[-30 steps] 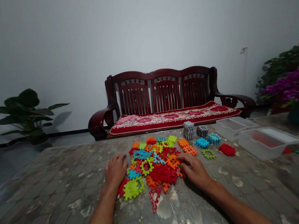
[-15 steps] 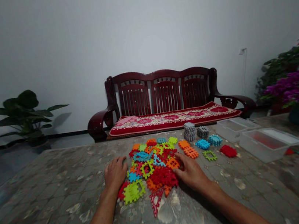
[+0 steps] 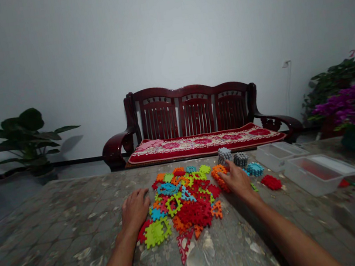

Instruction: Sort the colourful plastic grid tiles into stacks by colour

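Note:
A heap of toothed plastic building tiles in red, orange, green and blue (image 3: 187, 202) lies in the middle of the table. My left hand (image 3: 135, 208) rests palm down at the heap's left edge, fingers loosely stretched and holding nothing. To the right of the heap, my right hand (image 3: 238, 181) has thumb and fingers on an orange square tile (image 3: 222, 183) at the group of orange tiles (image 3: 218, 169). Blue tiles behind its fingers are partly hidden. A green-yellow double tile (image 3: 158, 232) and a dark red triangular tile (image 3: 185, 244) lie at the near side.
Grey tiles (image 3: 224, 155) and darker grey tiles (image 3: 241, 159) stand stacked at the back. Blue tiles (image 3: 255, 168) and red tiles (image 3: 271, 182) lie farther right. Two clear plastic boxes (image 3: 317, 184) stand on the right. Beyond the table is a wooden bench (image 3: 191, 91).
My right hand has moved right and away from the heap to the orange group, with an orange square tile from the heap. My left hand has stayed nearly still.

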A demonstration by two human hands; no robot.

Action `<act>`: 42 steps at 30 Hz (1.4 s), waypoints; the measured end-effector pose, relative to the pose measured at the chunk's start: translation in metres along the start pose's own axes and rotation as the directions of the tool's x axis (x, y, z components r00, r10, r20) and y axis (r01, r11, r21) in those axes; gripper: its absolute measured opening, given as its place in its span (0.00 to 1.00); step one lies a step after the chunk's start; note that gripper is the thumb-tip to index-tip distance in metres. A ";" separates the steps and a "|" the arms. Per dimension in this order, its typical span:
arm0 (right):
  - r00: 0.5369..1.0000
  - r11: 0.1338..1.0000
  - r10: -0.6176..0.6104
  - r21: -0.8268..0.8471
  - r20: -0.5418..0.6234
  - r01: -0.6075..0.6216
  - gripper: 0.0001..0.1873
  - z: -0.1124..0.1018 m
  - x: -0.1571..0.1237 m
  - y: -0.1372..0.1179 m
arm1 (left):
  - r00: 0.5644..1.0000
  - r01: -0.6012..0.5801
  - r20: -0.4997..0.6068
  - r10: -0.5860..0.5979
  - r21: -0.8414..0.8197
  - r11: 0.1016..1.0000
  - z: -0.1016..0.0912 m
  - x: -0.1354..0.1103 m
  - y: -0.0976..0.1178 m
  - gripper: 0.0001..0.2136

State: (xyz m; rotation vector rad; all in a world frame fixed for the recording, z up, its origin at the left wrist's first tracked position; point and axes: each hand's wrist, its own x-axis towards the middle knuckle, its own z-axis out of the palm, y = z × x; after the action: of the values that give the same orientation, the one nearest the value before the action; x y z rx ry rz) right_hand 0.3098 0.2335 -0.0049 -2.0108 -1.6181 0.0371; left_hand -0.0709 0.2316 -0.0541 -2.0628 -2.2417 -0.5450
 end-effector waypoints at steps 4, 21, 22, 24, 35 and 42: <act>1.000 0.996 0.012 -0.091 0.016 -0.011 0.31 0.007 0.010 -0.002 | 1.000 -0.003 -0.020 0.003 -0.011 1.000 0.002 0.000 -0.001 0.19; 0.947 0.915 -0.313 0.289 0.070 0.281 0.16 0.009 -0.040 -0.005 | 1.000 -0.013 0.021 0.013 0.019 1.000 -0.005 -0.001 0.002 0.20; 0.938 0.904 -0.340 0.300 0.074 0.304 0.17 0.009 -0.048 -0.006 | 1.000 -0.016 0.024 0.015 0.019 1.000 -0.006 -0.001 0.002 0.19; 0.914 0.887 -0.400 0.276 0.063 0.369 0.18 0.010 -0.060 -0.006 | 0.999 -0.015 0.029 0.014 0.023 1.000 -0.006 -0.001 0.003 0.19; 0.848 0.885 -0.437 -0.024 0.300 0.464 0.20 0.006 -0.062 -0.015 | 1.000 -0.007 0.022 0.006 0.012 1.000 0.000 0.001 -0.001 0.20; 0.849 0.871 -0.461 -0.049 0.256 0.488 0.22 0.011 -0.066 -0.018 | 1.000 -0.004 0.019 0.003 0.013 1.000 0.001 0.003 -0.002 0.20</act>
State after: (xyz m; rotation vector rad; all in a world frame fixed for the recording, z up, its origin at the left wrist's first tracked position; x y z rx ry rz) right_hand 0.2717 0.1799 -0.0276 -1.6717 -2.2837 0.0005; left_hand -0.0730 0.2342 -0.0544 -2.0742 -2.2451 -0.5117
